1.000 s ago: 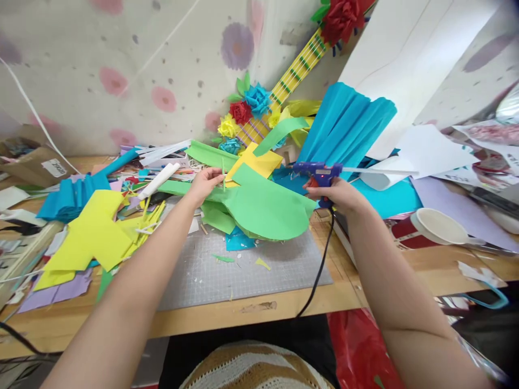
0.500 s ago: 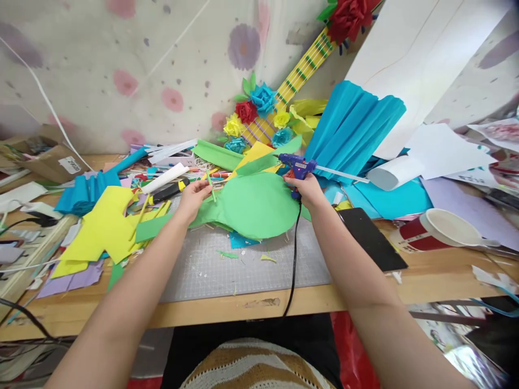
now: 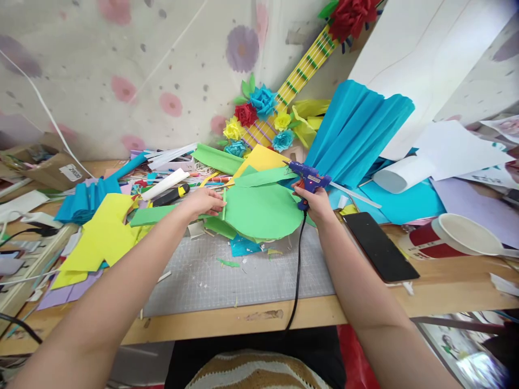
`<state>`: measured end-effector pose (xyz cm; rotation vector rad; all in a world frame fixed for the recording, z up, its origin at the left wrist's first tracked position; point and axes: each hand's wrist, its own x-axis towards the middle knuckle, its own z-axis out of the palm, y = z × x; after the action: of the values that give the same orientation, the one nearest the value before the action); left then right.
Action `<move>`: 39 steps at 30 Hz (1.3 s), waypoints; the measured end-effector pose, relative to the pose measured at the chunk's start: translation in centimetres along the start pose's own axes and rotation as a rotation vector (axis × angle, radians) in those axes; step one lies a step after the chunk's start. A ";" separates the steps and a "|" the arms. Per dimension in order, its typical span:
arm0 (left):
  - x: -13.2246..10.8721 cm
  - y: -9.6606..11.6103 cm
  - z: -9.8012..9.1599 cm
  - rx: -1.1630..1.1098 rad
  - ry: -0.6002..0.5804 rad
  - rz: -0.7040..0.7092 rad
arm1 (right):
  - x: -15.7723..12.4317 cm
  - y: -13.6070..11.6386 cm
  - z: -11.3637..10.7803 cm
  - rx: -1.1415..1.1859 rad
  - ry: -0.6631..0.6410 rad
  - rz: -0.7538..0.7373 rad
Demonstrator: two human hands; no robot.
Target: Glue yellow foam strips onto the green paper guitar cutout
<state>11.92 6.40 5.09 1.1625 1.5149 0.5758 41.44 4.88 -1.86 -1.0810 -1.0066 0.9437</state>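
My left hand (image 3: 206, 203) pinches a thin green paper strip (image 3: 224, 204), which stands across the narrow end of a green paper shape (image 3: 263, 210). That shape is broad and rounded, and lies over the grey cutting mat (image 3: 194, 281). A long green paper band (image 3: 152, 215) runs out to the left behind my wrist. In my right hand (image 3: 314, 201) is a blue hot glue gun (image 3: 308, 177), closed in my fingers, its nozzle pointing left above the green shape's far right edge. A white glue stick (image 3: 357, 194) sticks out of its back, and a black cord hangs down.
A yellow paper guitar (image 3: 304, 70) with paper flowers leans at the wall. Pleated blue crepe paper (image 3: 357, 135), a black phone (image 3: 380, 246) and a paper cup (image 3: 450, 237) are on the right. Yellow paper (image 3: 101, 232), a utility knife (image 3: 172, 194) and a power strip (image 3: 36, 270) lie left.
My left hand has moved right with the green strip, bringing it to the green shape's narrow end. The glue gun has shifted slightly right and down in my right hand.
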 end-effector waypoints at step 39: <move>-3.9 -3.2 -2.5 -0.289 -0.223 -0.146 | -5.8 -0.5 3.8 -0.267 0.039 0.114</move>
<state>8.23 2.21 4.92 0.8558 1.2663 0.5269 36.26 0.17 -1.76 -1.3861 -1.0685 0.8925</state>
